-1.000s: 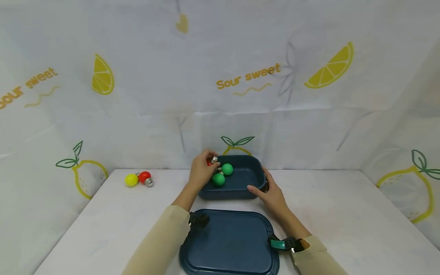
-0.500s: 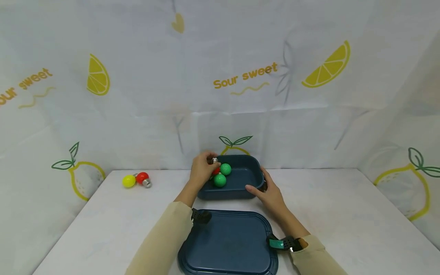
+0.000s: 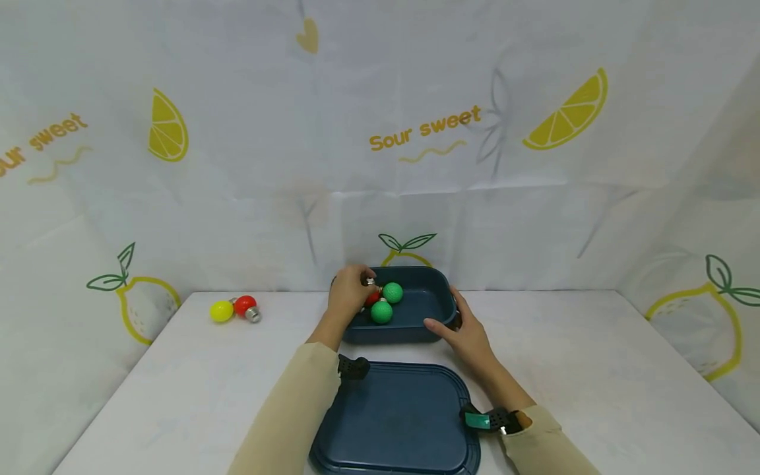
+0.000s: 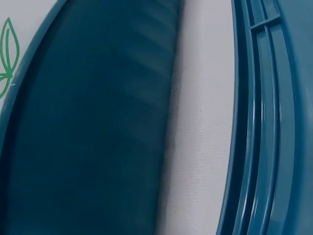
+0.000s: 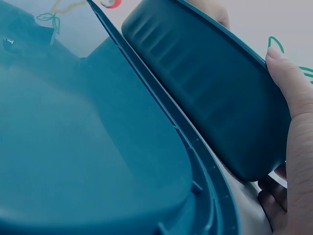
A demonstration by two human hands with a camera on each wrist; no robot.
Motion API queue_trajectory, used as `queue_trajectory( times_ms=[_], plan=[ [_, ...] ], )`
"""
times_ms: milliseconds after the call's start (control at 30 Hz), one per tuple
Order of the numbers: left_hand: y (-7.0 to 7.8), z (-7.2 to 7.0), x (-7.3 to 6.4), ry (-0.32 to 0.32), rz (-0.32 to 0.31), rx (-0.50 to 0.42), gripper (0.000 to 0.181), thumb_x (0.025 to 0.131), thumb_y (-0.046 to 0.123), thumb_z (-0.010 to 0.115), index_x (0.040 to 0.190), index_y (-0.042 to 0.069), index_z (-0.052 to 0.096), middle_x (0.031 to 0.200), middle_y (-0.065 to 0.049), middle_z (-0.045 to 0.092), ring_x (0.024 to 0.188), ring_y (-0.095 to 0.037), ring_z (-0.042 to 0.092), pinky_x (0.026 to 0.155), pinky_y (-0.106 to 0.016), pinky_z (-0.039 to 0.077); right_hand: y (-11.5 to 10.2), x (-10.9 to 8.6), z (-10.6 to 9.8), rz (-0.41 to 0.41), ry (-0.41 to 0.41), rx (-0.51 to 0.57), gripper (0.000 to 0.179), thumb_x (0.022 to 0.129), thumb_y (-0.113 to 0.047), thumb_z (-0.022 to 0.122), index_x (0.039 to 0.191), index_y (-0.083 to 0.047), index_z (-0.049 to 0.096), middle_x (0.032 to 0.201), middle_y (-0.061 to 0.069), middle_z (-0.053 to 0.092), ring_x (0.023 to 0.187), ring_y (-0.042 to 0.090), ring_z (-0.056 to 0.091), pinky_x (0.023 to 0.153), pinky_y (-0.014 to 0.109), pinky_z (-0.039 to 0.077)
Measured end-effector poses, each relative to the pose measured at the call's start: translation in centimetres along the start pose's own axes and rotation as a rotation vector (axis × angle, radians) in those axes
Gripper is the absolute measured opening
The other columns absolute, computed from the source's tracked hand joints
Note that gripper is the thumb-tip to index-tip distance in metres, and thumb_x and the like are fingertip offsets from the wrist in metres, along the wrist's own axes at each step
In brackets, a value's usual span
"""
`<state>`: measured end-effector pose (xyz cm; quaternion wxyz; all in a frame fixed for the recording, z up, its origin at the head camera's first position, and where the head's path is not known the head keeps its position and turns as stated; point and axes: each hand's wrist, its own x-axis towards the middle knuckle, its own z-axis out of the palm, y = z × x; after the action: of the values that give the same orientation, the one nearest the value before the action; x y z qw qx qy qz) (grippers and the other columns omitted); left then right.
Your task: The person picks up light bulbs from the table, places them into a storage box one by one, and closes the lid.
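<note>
A dark blue box stands at the back of the table, holding green light bulbs and a red light bulb at its left end. Over that end, my left hand has its fingers curled down at the red bulb, whose metal cap shows by the fingertips; the hand hides part of it. My right hand grips the box's right end. In the right wrist view its thumb lies at the rim and the other fingers go underneath. The left wrist view shows the box wall but no hand.
The dark blue lid lies flat in front of the box, under both forearms. On the left of the white table lie a yellow light bulb and another red light bulb. A lemon-print cloth hangs behind.
My left hand has lowered the red bulb into the box's left end, beside the green ones. The right hand keeps its grip on the box. The head view has shifted slightly.
</note>
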<state>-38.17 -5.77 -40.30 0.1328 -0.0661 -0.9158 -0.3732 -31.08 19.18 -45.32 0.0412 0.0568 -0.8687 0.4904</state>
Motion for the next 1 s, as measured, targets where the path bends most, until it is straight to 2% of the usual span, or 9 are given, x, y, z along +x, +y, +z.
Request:
queue_trajectory(
  times_ms=[100, 233, 333, 467, 567, 667, 767, 867, 1000],
  plan=[
    [-0.1, 0.0, 0.1, -0.030, -0.010, 0.002, 0.022, 0.088, 0.013, 0.078, 0.109, 0.008, 0.075, 0.104, -0.009, 0.076, 0.095, -0.024, 0.069, 0.087, -0.041, 0.058, -0.1, 0.1, 0.1, -0.004, 0.000, -0.002, 0.097, 0.091, -0.049, 0.070, 0.164, -0.026, 0.010, 0.167, 0.020, 0.026, 0.151, 0.041, 0.032, 0.120, 0.058, 0.034],
    [-0.2, 0.0, 0.2, -0.041, -0.008, 0.004, 0.023, 0.089, 0.013, 0.078, 0.111, 0.007, 0.074, 0.105, -0.010, 0.076, 0.095, -0.025, 0.068, 0.088, -0.043, 0.057, -0.1, 0.2, 0.1, -0.007, 0.004, -0.007, 0.097, 0.091, -0.048, 0.070, 0.164, -0.025, 0.011, 0.166, 0.020, 0.027, 0.150, 0.041, 0.034, 0.120, 0.058, 0.035],
    [-0.2, -0.1, 0.2, -0.043, -0.001, 0.014, 0.027, 0.089, 0.013, 0.078, 0.114, 0.007, 0.073, 0.107, -0.010, 0.076, 0.097, -0.026, 0.069, 0.096, -0.044, 0.054, -0.2, 0.2, 0.2, -0.005, 0.002, -0.008, 0.097, 0.091, -0.047, 0.071, 0.164, -0.025, 0.010, 0.166, 0.021, 0.027, 0.150, 0.041, 0.035, 0.120, 0.058, 0.035],
    [-0.3, -0.3, 0.0, -0.030, 0.006, 0.022, 0.035, 0.089, 0.014, 0.077, 0.123, 0.007, 0.070, 0.115, -0.011, 0.076, 0.104, -0.027, 0.070, 0.100, -0.044, 0.054, -0.1, 0.2, 0.4, -0.006, 0.000, -0.007, 0.097, 0.091, -0.048, 0.071, 0.164, -0.026, 0.011, 0.167, 0.020, 0.025, 0.150, 0.040, 0.034, 0.120, 0.057, 0.035],
    [-0.2, -0.8, -0.2, -0.007, 0.023, 0.034, 0.037, 0.091, 0.019, 0.076, 0.125, 0.008, 0.070, 0.119, -0.010, 0.075, 0.109, -0.026, 0.070, 0.097, -0.043, 0.056, 0.1, 0.1, 0.6, -0.006, -0.003, -0.008, 0.097, 0.091, -0.049, 0.070, 0.164, -0.025, 0.011, 0.168, 0.019, 0.023, 0.152, 0.040, 0.030, 0.121, 0.058, 0.033],
    [0.1, -2.1, -0.6, 0.045, 0.051, 0.032, 0.034, 0.093, 0.025, 0.074, 0.123, 0.010, 0.071, 0.120, -0.009, 0.075, 0.111, -0.026, 0.070, 0.097, -0.044, 0.056, 0.2, 0.1, 0.7, -0.005, -0.002, -0.013, 0.097, 0.091, -0.050, 0.069, 0.164, -0.024, 0.010, 0.168, 0.019, 0.020, 0.153, 0.041, 0.027, 0.122, 0.058, 0.032],
    [0.3, -4.0, -1.4, 0.117, 0.100, 0.006, 0.031, 0.095, 0.026, 0.072, 0.122, 0.011, 0.072, 0.122, -0.010, 0.074, 0.111, -0.027, 0.070, 0.096, -0.045, 0.057, 0.3, 0.0, 0.6, -0.007, 0.007, -0.012, 0.097, 0.091, -0.050, 0.070, 0.164, -0.025, 0.011, 0.168, 0.020, 0.022, 0.152, 0.042, 0.030, 0.120, 0.059, 0.033],
    [0.1, -6.1, -2.7, 0.160, 0.155, -0.008, 0.028, 0.095, 0.022, 0.072, 0.121, 0.010, 0.072, 0.122, -0.009, 0.073, 0.111, -0.028, 0.070, 0.096, -0.046, 0.058, 0.3, 0.1, 0.5, -0.008, 0.012, -0.016, 0.098, 0.091, -0.051, 0.069, 0.164, -0.025, 0.010, 0.167, 0.020, 0.024, 0.151, 0.041, 0.032, 0.119, 0.058, 0.036],
    [-0.8, -8.3, -4.7, 0.189, 0.213, 0.035, 0.027, 0.093, 0.020, 0.074, 0.119, 0.011, 0.072, 0.120, -0.008, 0.074, 0.109, -0.028, 0.071, 0.095, -0.048, 0.059, 0.2, 0.0, 0.2, -0.005, 0.011, -0.021, 0.098, 0.091, -0.052, 0.069, 0.164, -0.024, 0.010, 0.167, 0.020, 0.023, 0.150, 0.042, 0.034, 0.118, 0.058, 0.038]
  ],
)
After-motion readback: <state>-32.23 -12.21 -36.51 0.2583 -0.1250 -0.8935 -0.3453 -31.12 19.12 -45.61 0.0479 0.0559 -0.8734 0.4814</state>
